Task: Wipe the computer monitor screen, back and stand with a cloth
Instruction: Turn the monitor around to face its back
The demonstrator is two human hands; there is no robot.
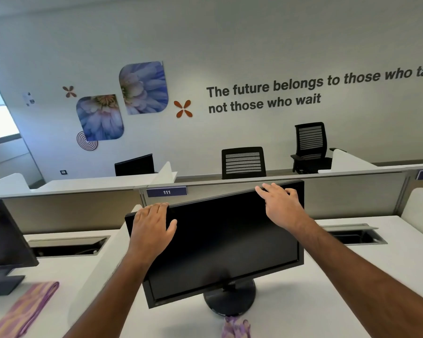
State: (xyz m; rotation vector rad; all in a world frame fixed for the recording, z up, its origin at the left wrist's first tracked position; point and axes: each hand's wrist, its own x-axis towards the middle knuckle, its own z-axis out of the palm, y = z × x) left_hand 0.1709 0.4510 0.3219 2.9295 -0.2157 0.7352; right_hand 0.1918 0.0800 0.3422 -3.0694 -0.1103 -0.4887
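- Currently both hands on the monitor [220, 242], no cloth in either; looks like a repositioning step, likely turning it to reach the back. That's a guess.
- Left hand [152, 228]: fingers hooked over the top edge near the upper left corner, thumb on the screen face, so it grips the bezel.
- Right hand [281, 203]: fingers spread and fairly straight, resting on the top edge near the upper right corner; flat contact, not a clear grip.
- Monitor sits mid counter [352, 276] on its round black stand [230, 298], screen dark and tilted, left corner lower than right.
- Purple cloth [236, 328] bunched on the counter just in front of the stand, bottom of frame, touching neither hand.
- Second striped purple-orange cloth [25, 311] lies flat far left, near a neighbouring monitor [5, 237].
- Divider panel tagged 111 [166, 192] right behind the monitor.
- Progress: can't tell what has been wiped already.
- Next move calls for: swivel or steady the monitor without tipping the stand, then free one hand to pick up the nearby cloth.
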